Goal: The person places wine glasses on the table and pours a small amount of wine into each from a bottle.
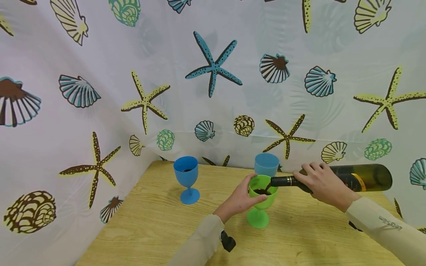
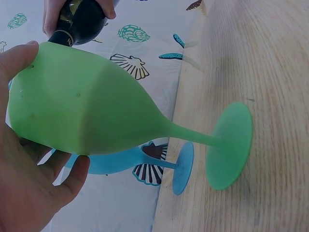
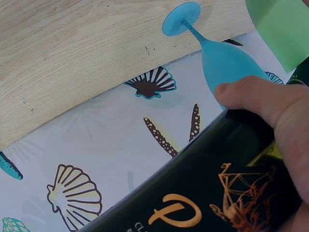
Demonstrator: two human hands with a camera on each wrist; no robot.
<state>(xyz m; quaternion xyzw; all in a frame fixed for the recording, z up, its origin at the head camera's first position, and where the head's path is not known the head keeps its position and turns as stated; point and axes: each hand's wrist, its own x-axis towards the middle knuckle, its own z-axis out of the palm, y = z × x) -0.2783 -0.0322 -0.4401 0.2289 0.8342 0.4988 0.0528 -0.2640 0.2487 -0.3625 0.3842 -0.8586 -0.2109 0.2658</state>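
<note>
My left hand (image 1: pixel 237 199) holds a green plastic goblet (image 1: pixel 257 218) by its bowl, thumb on the near side and fingers around the far side. The goblet stands upright, its round foot on the table in the left wrist view. In my right hand (image 1: pixel 324 186) is a dark wine bottle (image 1: pixel 377 177), gripped around its shoulder and tipped almost level, neck pointing left. Its mouth is at the goblet's rim, and a thin dark stream runs from it into the dark wine (image 1: pixel 263 191) inside. The bottle's label (image 3: pixel 176 210) shows orange lettering in the right wrist view.
A blue goblet (image 1: pixel 186 179) with some dark liquid stands at the back left of the wooden table (image 1: pixel 149 225). Close behind the green goblet is a light blue goblet (image 1: pixel 267 165), partly hidden. A curtain (image 1: pixel 166 55) printed with shells and starfish hangs behind the table.
</note>
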